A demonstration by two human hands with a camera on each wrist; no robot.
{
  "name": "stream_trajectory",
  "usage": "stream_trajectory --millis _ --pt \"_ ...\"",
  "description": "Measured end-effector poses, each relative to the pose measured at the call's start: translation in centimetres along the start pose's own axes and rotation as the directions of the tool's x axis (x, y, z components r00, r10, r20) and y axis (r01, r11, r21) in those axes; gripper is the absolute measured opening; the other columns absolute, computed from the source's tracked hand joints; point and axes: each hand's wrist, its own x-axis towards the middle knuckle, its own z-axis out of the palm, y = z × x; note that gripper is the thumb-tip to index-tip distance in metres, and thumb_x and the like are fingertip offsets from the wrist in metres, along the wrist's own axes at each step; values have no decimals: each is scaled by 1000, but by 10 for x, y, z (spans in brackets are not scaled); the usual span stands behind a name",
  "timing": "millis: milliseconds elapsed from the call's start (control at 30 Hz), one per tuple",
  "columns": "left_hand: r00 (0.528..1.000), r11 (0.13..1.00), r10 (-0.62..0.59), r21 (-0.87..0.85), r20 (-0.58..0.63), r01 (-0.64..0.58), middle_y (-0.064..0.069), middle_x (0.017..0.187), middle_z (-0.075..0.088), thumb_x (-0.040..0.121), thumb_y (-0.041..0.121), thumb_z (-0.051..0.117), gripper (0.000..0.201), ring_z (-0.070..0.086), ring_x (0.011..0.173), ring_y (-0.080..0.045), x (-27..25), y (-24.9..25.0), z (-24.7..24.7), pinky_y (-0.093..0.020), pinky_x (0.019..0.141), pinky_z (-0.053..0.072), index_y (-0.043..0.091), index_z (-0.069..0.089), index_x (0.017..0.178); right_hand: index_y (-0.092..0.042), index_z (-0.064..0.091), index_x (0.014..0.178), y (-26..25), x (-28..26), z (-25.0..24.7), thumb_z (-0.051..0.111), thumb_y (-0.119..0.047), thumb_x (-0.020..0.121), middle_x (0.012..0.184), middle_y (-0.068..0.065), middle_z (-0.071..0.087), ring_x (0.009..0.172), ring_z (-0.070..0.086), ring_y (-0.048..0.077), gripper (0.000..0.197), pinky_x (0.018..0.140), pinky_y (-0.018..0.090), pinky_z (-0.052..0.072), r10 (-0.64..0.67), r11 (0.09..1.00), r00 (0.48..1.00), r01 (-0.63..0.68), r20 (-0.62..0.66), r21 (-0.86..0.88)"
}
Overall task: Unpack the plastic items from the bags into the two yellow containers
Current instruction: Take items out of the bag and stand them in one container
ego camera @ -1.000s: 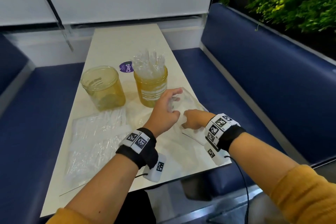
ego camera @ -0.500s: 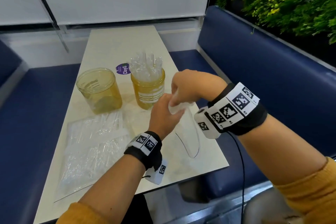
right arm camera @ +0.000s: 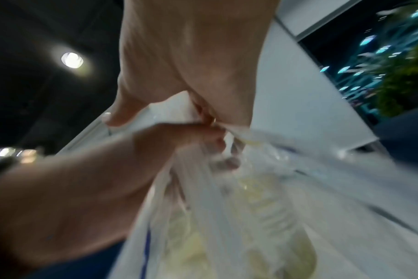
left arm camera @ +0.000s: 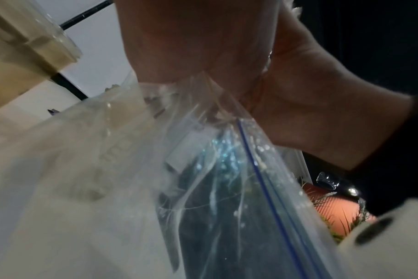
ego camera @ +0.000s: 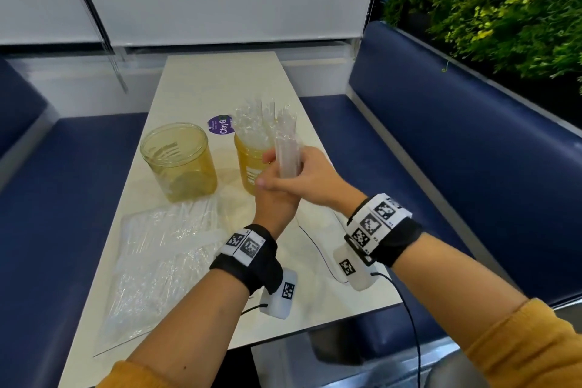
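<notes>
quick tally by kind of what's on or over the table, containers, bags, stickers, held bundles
yellow containers: 2, the left one nearly empty, the right one packed with clear plastic items
clear bags: 2, a full one lying flat and a zip bag under the hands
purple sticker: 1
bundle of clear plastic items, in the right hand grip: 1
total: 6

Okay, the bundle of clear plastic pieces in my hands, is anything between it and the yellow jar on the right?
Nothing separate blocks it, but the right jar is already crowded with upright clear pieces, leaving little room for the bundle.
</notes>
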Motion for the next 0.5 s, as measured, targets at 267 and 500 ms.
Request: stream_trajectory --millis 267,500 --pt "972 959 -192 -187 133 215 -4 113 73 73 32 87 51 70 108 -21 -12 -16 -13 -50 95 57 18 64 116 -8 64 89 -41 23 6 63 -18 95 68 9 73 66 73 19 12 73 31 61 -82 997 988 83 -130 5" --pt "939 919 -281 -225 197 323 0 117 67 74 14 89 47 67 97 -7 -26 -27 -8 -55 92 58 23 65 115 -3 53 96 -115 88 -36 60 -10 96 62 5 54 53 52 20 10 52 34 51 -203 944 947 257 -247 207"
